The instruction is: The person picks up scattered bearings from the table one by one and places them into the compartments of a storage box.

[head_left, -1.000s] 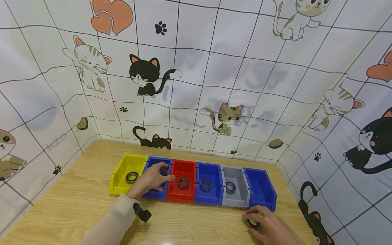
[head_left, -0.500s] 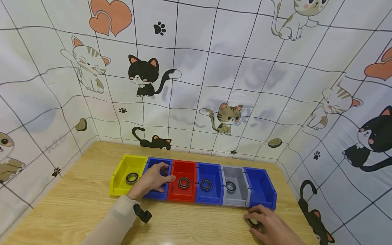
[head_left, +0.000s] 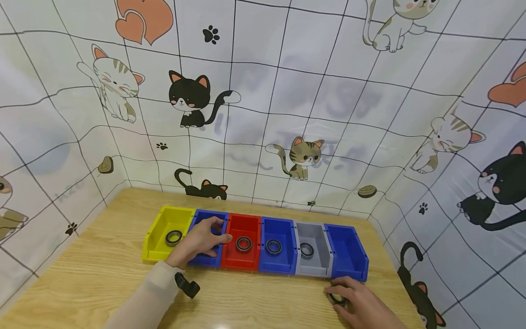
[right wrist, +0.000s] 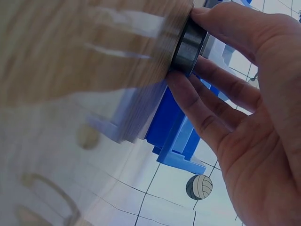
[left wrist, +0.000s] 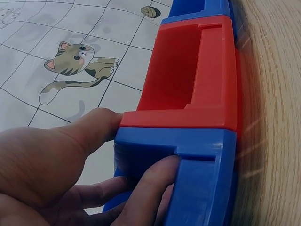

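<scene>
A row of joined bins stands on the table. My left hand (head_left: 198, 240) reaches into the blue bin (head_left: 207, 262) second from the left. Its thumb lies on the divider beside the red bin (head_left: 241, 263), and its fingers dip loosely bent inside the blue one. In the left wrist view no object shows between thumb and fingers (left wrist: 153, 188); the bin's floor is mostly hidden. At the front right, my right hand (head_left: 361, 301) pinches a dark ring bearing (right wrist: 189, 47) between thumb and fingertips. The bearing stands on edge or tilted, right at the tabletop, before the rightmost blue bin (head_left: 348, 251).
Single bearings lie in the yellow bin (head_left: 154, 249), the red bin, the middle blue bin (head_left: 278, 228) and the grey bin (head_left: 314, 269). Wood tabletop (head_left: 255, 301) stretches in front of the row. Cat-print sheeting (head_left: 255, 100) rises behind and at both sides.
The whole head view has shifted slightly. Both hands keep their places, the left at the blue bin and the right on the bearing.
</scene>
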Demonstrator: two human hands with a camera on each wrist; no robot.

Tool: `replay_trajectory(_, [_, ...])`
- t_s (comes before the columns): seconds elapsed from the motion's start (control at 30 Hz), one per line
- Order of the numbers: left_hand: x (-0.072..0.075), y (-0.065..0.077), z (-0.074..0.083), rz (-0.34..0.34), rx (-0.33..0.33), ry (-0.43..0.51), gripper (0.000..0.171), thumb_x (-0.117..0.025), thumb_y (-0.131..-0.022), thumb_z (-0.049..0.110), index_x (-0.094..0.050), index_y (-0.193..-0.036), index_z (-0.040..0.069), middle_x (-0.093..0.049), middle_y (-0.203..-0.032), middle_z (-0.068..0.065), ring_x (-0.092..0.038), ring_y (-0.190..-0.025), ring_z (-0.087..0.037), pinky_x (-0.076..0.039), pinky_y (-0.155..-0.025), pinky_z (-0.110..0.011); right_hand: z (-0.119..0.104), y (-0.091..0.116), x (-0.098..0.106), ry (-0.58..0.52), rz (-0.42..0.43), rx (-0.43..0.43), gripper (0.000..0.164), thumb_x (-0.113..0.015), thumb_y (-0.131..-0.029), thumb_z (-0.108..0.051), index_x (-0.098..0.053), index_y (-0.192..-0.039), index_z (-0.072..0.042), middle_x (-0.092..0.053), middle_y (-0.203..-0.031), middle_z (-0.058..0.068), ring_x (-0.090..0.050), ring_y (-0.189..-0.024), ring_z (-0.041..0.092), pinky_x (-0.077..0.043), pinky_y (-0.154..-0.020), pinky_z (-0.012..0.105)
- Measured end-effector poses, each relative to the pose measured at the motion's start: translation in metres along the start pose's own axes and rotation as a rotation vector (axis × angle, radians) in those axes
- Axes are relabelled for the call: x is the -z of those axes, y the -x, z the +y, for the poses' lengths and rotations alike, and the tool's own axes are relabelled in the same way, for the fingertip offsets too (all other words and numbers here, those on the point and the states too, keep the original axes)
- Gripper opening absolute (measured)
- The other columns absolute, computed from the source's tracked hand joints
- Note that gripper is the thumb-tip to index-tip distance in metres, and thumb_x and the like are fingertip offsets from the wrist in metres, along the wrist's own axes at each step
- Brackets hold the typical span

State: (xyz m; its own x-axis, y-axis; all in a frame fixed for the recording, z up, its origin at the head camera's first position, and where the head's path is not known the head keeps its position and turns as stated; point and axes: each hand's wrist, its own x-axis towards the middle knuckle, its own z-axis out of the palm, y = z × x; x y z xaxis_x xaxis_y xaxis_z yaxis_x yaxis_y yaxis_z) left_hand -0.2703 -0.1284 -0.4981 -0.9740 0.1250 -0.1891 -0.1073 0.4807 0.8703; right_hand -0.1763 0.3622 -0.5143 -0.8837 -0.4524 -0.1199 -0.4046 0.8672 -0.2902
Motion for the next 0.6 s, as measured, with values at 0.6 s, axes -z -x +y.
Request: replay_trajectory(0.6, [0.0002, 0.0010, 0.0028, 0.003, 0.013, 0.005, 0.073, -0.091, -0.105, 0.028, -0.057, -0.162, 0.000, -0.071, -0.147, -0.024, -0.080, -0.081, -0.021, -0.073, -0.069, -0.037, 0.0051, -0.0022, 0.0033, -0.003, -0.021, 0.053, 0.034, -0.092, -0.102, -0.038, -0.084, -0.135, -0.035, -0.074, -0.130, -0.007, -0.073, -0.111, 0.016, -0.070, -0.088, 0.039])
